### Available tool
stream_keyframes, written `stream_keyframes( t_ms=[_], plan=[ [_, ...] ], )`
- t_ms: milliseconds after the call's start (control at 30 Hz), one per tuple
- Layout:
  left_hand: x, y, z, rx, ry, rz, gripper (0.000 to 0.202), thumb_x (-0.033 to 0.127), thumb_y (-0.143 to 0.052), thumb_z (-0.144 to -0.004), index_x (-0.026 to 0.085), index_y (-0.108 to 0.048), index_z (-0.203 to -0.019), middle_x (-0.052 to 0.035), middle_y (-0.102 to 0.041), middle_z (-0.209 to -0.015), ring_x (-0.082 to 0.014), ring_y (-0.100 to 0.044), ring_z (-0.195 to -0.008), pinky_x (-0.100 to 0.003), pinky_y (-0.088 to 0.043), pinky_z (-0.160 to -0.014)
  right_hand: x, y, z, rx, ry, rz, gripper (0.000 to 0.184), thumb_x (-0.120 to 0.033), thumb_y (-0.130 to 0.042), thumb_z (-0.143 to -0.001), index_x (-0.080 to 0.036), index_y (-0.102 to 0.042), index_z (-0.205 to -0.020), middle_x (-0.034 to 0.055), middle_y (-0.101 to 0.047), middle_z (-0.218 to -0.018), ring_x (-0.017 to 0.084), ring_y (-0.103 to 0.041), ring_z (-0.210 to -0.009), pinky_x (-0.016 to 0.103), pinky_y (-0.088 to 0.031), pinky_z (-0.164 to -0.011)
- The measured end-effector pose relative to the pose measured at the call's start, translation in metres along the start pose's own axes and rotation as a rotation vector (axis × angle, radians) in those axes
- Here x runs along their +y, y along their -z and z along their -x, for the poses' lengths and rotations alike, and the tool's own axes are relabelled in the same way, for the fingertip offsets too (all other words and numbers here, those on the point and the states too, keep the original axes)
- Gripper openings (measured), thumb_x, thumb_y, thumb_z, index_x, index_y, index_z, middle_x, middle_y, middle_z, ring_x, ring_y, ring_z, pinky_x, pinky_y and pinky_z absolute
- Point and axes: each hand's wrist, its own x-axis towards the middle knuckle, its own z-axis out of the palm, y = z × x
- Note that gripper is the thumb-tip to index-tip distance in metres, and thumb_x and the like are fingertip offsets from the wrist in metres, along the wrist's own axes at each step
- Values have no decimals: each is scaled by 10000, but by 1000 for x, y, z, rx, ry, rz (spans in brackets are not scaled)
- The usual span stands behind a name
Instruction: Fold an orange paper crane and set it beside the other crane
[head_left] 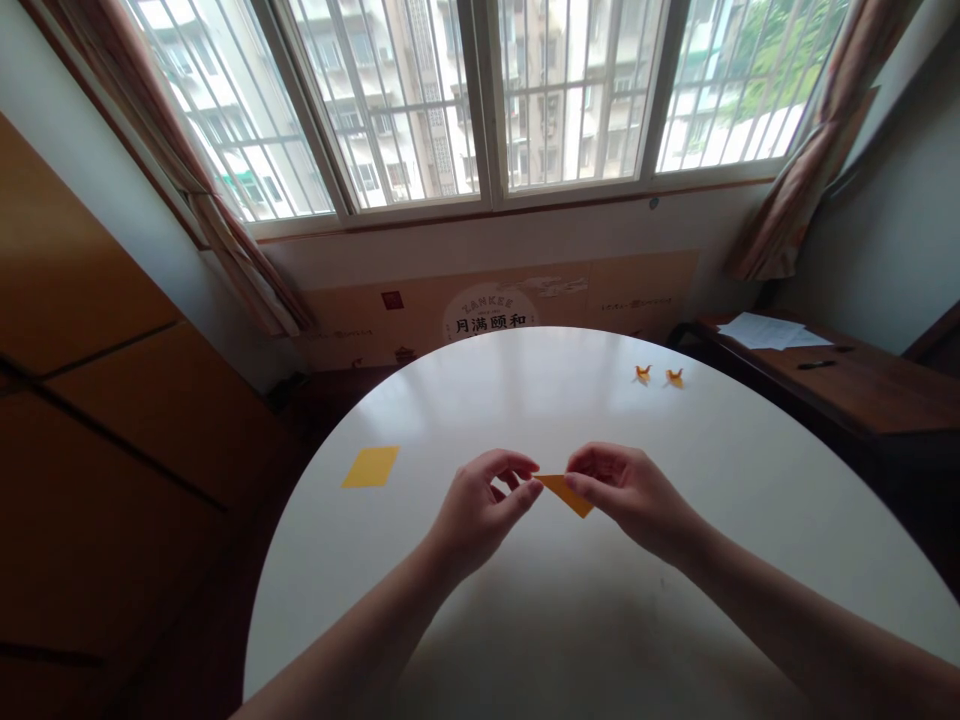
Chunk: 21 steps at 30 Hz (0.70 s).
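A piece of orange-yellow origami paper point(564, 491), folded to a triangle, is held between my two hands above the white table point(420, 640). My left hand point(484, 500) pinches its left corner between thumb and fingertips. On the other side my right hand point(622, 490) grips the paper with the thumb in front and curled fingers behind. The right hand covers part of the paper's right side. The triangle's lowest visible point hangs down beside my right thumb.
A flat yellow paper sheet point(371, 467) lies on the table's left. Two small folded paper cranes, a left one point(643, 375) and a right one point(675, 378), stand near the far right edge. Beyond is a brown desk point(862, 385) with white papers point(772, 332) and a dark pen point(816, 365).
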Motion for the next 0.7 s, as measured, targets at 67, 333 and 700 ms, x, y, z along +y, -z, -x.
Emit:
stream_keyframes(
  t_ms=[67, 333, 700],
  plan=[
    [2, 0, 0, -11, 3, -12, 234, 383, -681, -836, 155, -722, -868, -68, -677, -816, -161, -598, -726, -217, -479, -560, 3, -1, -1, -36, -67, -138, 200, -364, -703, -822, -170, -656, -817, 24, -643, -746, 165, -577, -693, 270, -460, -605],
    [4, -1, -3, -97, 191, 242, 263, 386, -716, -765, 133, -663, -716, 2, -588, -583, -99, -524, -500, -210, -435, -479, 6, -5, -2, -136, -100, -181, 257, -399, -730, -809, -165, -624, -821, 12, -599, -757, 149, -535, -706, 253, -429, -615],
    [9, 2, -4, 7, 168, 356, 145, 271, -668, -725, 153, -593, -685, 19, -555, -578, -102, -502, -531, -209, -438, -484, 1, -8, 0, -141, -207, -214, 142, -280, -653, -744, -166, -570, -727, -28, -494, -645, 111, -401, -607, 237, -292, -551]
  ],
)
